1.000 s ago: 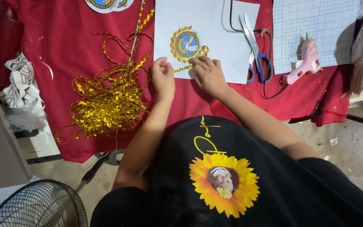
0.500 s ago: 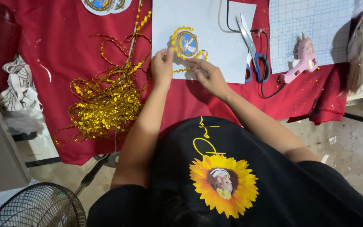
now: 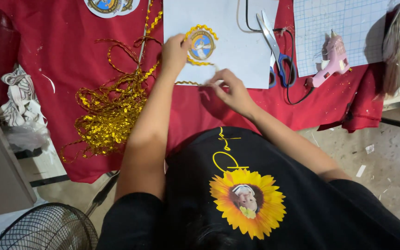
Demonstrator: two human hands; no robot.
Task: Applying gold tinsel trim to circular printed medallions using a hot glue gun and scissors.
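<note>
Left fingers: the left hand [image 3: 174,52] rests at the left edge of a round badge [image 3: 201,44], fingers curled together and pressing gold trim [image 3: 195,61] against its rim.
Right fingers: the right hand [image 3: 230,88] sits nearer, below the badge, thumb and forefinger pinched shut on the loose run of the same trim.
Badge: a small blue and gold disc, partly ringed with the trim, lying on a pale sheet [image 3: 237,51] at the far side of the table.
Doing it well: judging by the grip, the trim should follow the rim snugly, the left fingers pinning each stretch while the right keeps gentle tension, without kinks.
Left of the hands: a tangled heap of gold cord [image 3: 109,115] on the red cloth [image 3: 61,60].
Right of the hands: scissors [image 3: 271,46] with blue handles, a black cable, then a pink glue gun [image 3: 332,65] on a gridded mat [image 3: 329,23].
Near edge: a black shirt with a sunflower print; a wire fan guard [image 3: 42,229] lower left.
</note>
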